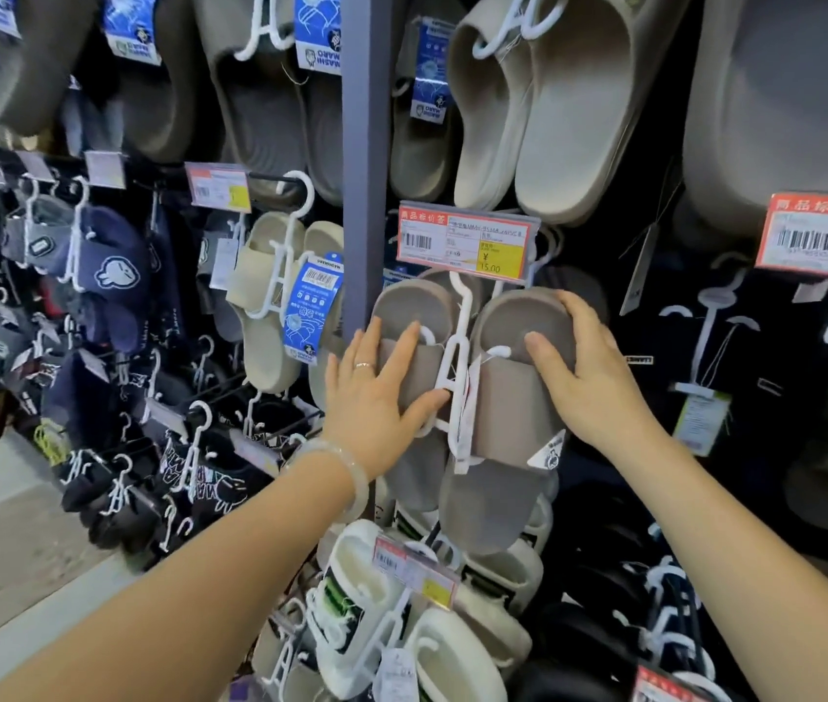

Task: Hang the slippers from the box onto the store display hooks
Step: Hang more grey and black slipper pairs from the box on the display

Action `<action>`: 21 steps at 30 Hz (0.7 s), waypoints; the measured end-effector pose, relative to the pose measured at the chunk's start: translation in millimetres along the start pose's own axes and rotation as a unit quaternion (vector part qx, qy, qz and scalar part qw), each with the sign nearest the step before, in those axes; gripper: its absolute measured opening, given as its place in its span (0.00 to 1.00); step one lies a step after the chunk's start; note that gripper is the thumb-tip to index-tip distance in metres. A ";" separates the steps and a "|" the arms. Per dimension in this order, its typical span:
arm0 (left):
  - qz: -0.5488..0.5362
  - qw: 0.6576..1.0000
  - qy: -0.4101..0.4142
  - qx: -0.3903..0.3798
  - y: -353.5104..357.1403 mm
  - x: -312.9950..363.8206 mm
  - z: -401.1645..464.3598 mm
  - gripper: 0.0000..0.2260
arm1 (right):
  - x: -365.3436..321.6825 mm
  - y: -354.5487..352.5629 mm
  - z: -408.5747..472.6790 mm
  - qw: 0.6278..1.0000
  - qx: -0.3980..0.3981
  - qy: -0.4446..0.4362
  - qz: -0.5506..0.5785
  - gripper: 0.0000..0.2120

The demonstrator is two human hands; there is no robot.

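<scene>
We press our left hand (376,397), fingers spread flat, and our right hand (584,377), fingers loosely curved, against grey slippers (498,397) on a white hanger (457,357) below the price tag (462,243).

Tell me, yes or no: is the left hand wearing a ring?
Yes: a silver ring sits on one finger of the left hand, which lies flat with straight fingers on the grey slippers.
</scene>
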State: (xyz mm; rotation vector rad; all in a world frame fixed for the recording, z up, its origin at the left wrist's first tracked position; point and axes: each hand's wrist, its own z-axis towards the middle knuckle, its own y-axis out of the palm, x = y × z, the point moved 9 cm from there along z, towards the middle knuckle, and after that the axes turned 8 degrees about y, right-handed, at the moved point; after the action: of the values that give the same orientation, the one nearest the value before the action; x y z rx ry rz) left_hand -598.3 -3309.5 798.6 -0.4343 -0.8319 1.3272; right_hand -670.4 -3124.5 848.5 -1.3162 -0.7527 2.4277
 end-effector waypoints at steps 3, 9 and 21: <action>-0.008 1.000 -0.013 -0.021 -1.3 4.1 -7.2 0.29 | 1.0 -2.5 -9.6 0.999 0.027 0.038 -0.018 0.33; -0.002 0.999 0.002 -0.047 -2.2 5.3 -27.4 0.32 | -50.0 5.6 -48.8 0.976 0.125 -0.089 -0.154 0.25; -0.052 0.996 0.072 0.013 -7.3 34.6 -45.8 0.19 | -28.8 33.6 -81.3 0.995 0.069 0.016 -0.064 0.13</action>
State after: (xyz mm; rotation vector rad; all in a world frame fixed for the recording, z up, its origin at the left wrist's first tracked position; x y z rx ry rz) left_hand -558.8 -3269.9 783.9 -0.4546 -0.7080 1.1956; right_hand -586.5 -3140.6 812.9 -1.2123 -0.6273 2.3087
